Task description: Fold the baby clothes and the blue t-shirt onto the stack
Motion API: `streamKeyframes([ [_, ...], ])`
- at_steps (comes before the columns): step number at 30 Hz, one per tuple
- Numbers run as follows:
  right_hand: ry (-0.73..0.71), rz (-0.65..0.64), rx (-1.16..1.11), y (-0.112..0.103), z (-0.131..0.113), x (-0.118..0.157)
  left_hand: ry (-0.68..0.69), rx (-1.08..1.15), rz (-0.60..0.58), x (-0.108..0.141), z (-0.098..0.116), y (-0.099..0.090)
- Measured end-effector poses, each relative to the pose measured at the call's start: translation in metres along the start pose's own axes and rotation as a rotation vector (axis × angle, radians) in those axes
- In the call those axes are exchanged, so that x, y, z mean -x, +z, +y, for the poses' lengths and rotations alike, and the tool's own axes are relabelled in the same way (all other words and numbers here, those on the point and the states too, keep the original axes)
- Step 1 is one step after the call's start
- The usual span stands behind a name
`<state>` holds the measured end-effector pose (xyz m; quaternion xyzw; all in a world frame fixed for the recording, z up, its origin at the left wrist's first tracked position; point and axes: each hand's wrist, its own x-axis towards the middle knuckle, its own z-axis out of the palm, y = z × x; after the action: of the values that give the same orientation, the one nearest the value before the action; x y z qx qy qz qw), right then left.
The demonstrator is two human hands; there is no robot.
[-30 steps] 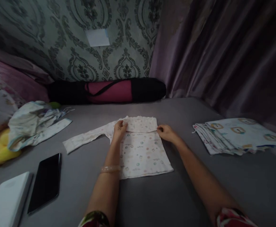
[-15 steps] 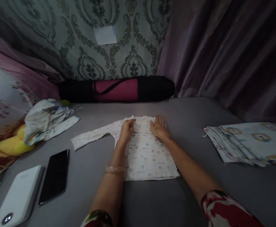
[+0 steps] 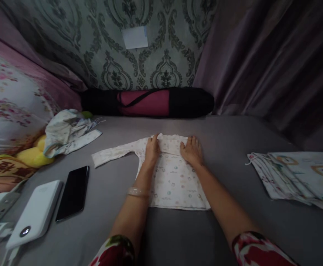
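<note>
A small white baby shirt [image 3: 175, 183] with a pale print lies flat in the middle of the head view. Its left sleeve [image 3: 113, 154] stretches out to the left, while the other is folded across the upper chest. My left hand [image 3: 152, 150] is closed at the left end of the folded sleeve, fingers together on the cloth; its fingertips are partly hidden. Flat on the shirt's right shoulder, over the fold, rests my right hand [image 3: 192, 152], fingers stretched out and thumb apart.
A stack of folded printed cloths [image 3: 294, 177] lies at the right. At the left are a black phone [image 3: 73, 193], a white power bank [image 3: 36, 212], a crumpled garment [image 3: 67, 133] and a yellow plush toy [image 3: 36, 155]. A black and magenta long bag [image 3: 145, 103] lies along the wall.
The view has shifted slightly, so most things appear farther right. My left hand has turned, its fingers now pointing more away from me. The right hand stays flat on the shirt.
</note>
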<state>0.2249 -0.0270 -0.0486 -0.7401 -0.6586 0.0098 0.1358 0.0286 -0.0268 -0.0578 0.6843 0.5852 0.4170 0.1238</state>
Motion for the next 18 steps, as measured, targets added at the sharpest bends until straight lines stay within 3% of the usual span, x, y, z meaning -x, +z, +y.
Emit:
streamKeyframes([
  [5, 0.004, -0.025, 0.048, 0.003, 0.001, -0.003, -0.025, -0.036, 0.045, 0.0, -0.001, -0.001],
  [11, 0.006, -0.031, 0.048, 0.003, -0.001, -0.003, -0.226, -0.206, -0.027, 0.002, 0.015, -0.003],
  [16, 0.054, -0.123, 0.032, -0.011, -0.004, -0.007, -0.305, -0.279, 0.013, 0.002, 0.022, -0.011],
  [18, 0.033, -0.067, 0.043, -0.019, -0.011, -0.006, -0.316, -0.269, 0.057, 0.0, 0.023, -0.017],
])
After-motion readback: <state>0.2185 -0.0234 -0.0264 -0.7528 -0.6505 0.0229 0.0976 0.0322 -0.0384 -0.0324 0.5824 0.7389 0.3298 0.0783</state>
